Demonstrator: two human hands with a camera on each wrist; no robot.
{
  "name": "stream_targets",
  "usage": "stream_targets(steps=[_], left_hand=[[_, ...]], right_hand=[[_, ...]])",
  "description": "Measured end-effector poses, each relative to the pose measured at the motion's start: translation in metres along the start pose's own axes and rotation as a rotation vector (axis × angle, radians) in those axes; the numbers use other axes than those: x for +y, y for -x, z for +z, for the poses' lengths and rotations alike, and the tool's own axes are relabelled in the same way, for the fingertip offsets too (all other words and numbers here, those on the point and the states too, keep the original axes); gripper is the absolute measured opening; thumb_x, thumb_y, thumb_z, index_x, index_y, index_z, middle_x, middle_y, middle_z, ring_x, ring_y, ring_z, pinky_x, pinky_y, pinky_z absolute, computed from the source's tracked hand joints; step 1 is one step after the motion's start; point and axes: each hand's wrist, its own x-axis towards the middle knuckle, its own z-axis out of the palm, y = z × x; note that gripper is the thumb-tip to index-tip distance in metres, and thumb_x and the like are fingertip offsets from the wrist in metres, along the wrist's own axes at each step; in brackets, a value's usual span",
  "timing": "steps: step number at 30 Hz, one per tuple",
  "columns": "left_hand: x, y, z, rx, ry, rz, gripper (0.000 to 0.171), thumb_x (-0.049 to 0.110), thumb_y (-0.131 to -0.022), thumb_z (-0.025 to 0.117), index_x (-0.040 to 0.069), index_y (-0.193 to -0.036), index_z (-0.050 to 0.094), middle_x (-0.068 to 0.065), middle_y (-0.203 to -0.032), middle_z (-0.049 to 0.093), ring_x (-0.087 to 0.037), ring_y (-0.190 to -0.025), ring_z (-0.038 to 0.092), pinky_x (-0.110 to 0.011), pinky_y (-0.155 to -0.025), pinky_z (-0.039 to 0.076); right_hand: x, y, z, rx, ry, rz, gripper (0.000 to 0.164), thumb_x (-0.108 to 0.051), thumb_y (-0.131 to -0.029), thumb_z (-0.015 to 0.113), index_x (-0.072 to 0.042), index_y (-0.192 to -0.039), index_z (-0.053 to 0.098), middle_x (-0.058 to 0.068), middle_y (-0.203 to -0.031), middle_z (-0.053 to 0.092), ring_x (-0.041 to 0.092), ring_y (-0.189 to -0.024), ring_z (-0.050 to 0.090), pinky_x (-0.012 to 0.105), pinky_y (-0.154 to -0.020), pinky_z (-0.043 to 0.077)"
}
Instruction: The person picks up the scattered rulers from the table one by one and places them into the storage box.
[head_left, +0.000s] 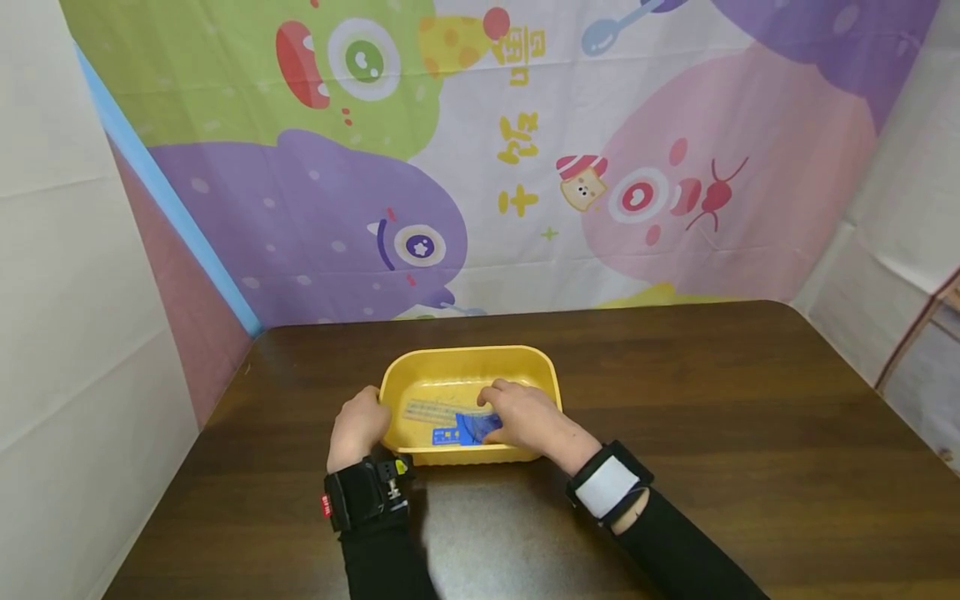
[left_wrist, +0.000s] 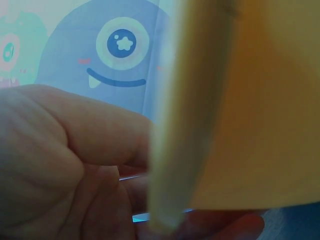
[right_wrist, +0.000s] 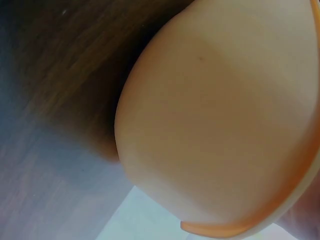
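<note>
A yellow plastic basin [head_left: 472, 358] sits on the table. My left hand [head_left: 360, 421] holds its left end; in the left wrist view the thumb is along the outer side and the fingers [left_wrist: 240, 227] reach under the basin wall [left_wrist: 265, 100]. My right hand [head_left: 525, 417] reaches over the right end into the basin, thumb and fingers spread apart. Its thumb is right at a blue see-through drawing tool [head_left: 470, 427], partly hidden by the hand. Beside that lie a clear ruler [head_left: 429, 411] and a blue strip with cutouts [head_left: 445, 436]. The right wrist view shows mostly basin wall [right_wrist: 210, 110].
The dark wooden table [head_left: 712, 417] extends around the basin. Behind it hangs a cloth backdrop [head_left: 510, 250] printed with cartoon monsters. White cloth [head_left: 75, 292] closes off the left side.
</note>
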Motion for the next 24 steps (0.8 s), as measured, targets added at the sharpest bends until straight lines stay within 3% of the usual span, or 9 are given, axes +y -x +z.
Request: stream_targets(steps=[10, 16, 20, 24], left_hand=[[0.001, -0.001, 0.001, 0.01, 0.007, 0.0, 0.026, 0.005, -0.086, 0.037, -0.004, -0.107, 0.049, -0.013, -0.081, 0.05, -0.024, -0.069, 0.049, -0.03, -0.06, 0.038], [0.002, -0.001, 0.001, 0.025, -0.04, -0.003, 0.03, 0.01, -0.086, 0.037, -0.006, -0.109, 0.045, -0.017, -0.084, 0.051, -0.027, -0.07, 0.05, -0.034, -0.061, 0.04], [0.005, -0.004, 0.0, 0.117, -0.078, 0.027, 0.046, 0.019, -0.089, 0.038, -0.009, -0.125, 0.037, -0.028, -0.11, 0.051, -0.039, -0.091, 0.053, -0.048, -0.077, 0.043], [0.011, -0.007, 0.001, 0.238, -0.085, 0.1, 0.056, 0.028, -0.091, 0.042, -0.005, -0.135, 0.031, -0.03, -0.13, 0.039, -0.047, -0.111, 0.044, -0.056, -0.089, 0.036]], right_hand=[[0.008, 0.005, 0.0, 0.039, -0.059, 0.043, 0.043, -0.034, -0.077, 0.069, -0.012, -0.112, 0.059, 0.003, -0.103, 0.058, 0.015, -0.086, 0.053, 0.032, -0.081, 0.046], [0.018, 0.012, -0.005, 0.138, -0.075, 0.045, 0.039, -0.033, -0.079, 0.068, -0.011, -0.109, 0.06, 0.005, -0.105, 0.06, 0.016, -0.086, 0.057, 0.033, -0.076, 0.048], [0.025, 0.017, -0.01, 0.2, -0.1, 0.064, 0.039, -0.034, -0.083, 0.063, -0.009, -0.113, 0.059, 0.007, -0.111, 0.061, 0.019, -0.096, 0.059, 0.036, -0.081, 0.047], [0.033, 0.022, -0.016, 0.224, -0.124, 0.088, 0.045, -0.035, -0.087, 0.057, -0.007, -0.122, 0.055, 0.009, -0.121, 0.057, 0.023, -0.112, 0.054, 0.039, -0.092, 0.042]])
